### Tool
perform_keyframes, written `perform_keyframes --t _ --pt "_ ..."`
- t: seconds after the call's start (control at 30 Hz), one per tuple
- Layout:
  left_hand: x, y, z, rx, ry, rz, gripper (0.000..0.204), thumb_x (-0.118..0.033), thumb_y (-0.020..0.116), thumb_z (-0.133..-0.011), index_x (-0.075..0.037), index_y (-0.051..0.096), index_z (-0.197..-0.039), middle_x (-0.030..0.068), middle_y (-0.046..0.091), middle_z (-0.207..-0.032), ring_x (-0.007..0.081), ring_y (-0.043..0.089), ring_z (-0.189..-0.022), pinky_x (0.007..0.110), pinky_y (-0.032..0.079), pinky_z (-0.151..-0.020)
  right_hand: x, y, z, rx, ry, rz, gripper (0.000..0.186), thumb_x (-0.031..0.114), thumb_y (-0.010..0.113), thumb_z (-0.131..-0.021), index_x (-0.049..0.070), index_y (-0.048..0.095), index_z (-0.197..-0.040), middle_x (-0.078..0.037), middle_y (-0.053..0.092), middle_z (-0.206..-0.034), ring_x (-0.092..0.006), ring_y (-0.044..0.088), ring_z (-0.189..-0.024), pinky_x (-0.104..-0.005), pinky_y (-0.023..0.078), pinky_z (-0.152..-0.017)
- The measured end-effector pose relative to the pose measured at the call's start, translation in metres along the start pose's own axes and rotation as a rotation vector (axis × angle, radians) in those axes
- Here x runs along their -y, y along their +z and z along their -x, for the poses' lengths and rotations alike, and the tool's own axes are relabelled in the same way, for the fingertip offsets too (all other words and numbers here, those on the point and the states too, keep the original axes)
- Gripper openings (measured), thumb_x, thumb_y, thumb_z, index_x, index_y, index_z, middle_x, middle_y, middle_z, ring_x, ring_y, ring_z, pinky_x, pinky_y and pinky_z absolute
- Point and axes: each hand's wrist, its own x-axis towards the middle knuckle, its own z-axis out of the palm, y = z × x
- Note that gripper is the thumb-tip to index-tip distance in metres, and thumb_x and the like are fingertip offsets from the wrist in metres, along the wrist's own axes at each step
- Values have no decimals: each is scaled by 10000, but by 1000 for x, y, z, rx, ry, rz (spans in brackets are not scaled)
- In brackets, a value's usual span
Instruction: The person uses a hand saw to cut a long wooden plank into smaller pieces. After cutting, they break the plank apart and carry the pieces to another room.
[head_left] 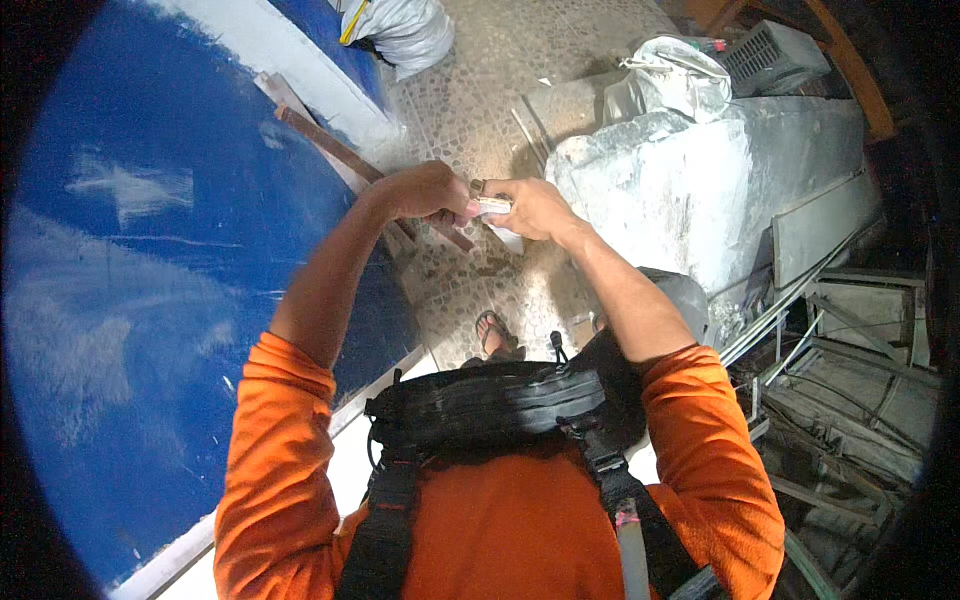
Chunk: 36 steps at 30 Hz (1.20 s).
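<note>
Out in front of me my two hands meet over the speckled floor. My right hand (540, 208) is closed around a small white and pinkish block-like thing (493, 205); its exact kind is too small to tell. A pale flat piece (508, 239) shows just below that hand, though whether it is part of the same thing I cannot tell. My left hand (425, 190) is curled closed, its fingertips against or right beside the white thing. What those fingers pinch, if anything, is hidden. Behind the left hand runs a brown wooden strip (330, 145), leaning by the blue wall.
A blue wall (150, 300) with white smears fills the left. To the right stands a bulky piece draped in a pale, dusty sheet (670, 180), topped by a white bag (680, 75) and a grey crate (775, 58). Metal frames (850, 370) crowd the lower right. A white sack (405, 35) lies ahead.
</note>
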Motion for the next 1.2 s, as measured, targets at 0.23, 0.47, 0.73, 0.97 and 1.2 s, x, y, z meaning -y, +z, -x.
perform_keyframes --t 0.23,0.47,0.73,0.97,1.2 --pt "-21 0 20 -359 79 158 300 -313 699 -902 -15 730 -901 33 697 -770 131 626 -659 298 497 -613 14 7 -11 -43 131 -32 357 325 736 -861 208 657 -1189 -174 736 -960 -386 701 -934 -483 540 -824" --pt "28 27 31 -744 138 251 467 -174 720 -881 35 627 -1288 115 727 -1128 265 696 -1007 388 546 -873 10 -2 -24 -152 304 -143 449 358 688 -837 145 680 -1233 -213 730 -1081 -390 696 -1019 -445 542 -905" --pt "144 174 -63 -1056 212 80 840 -309 860 -767 10 463 -1434 273 628 -1282 376 637 -1188 451 519 -972 47 23 7 -52 83 -229 453 357 783 -807 89 684 -1159 -168 744 -1023 -303 720 -961 -379 542 -876" --pt "157 180 -61 -1110 106 232 448 -316 877 -754 -19 725 -1053 237 730 -919 408 717 -896 477 562 -767 46 31 23 -68 157 -481 544 380 868 -740 132 667 -1180 -130 732 -1111 -266 705 -914 -365 535 -853" --pt "221 123 3 -1391 -101 470 342 -249 844 -789 -13 746 -1016 176 766 -960 302 747 -877 414 550 -816 34 -18 87 -381 163 -566 163 107 690 -932 14 674 -1066 -44 700 -1012 -141 634 -892 -303 516 -810"
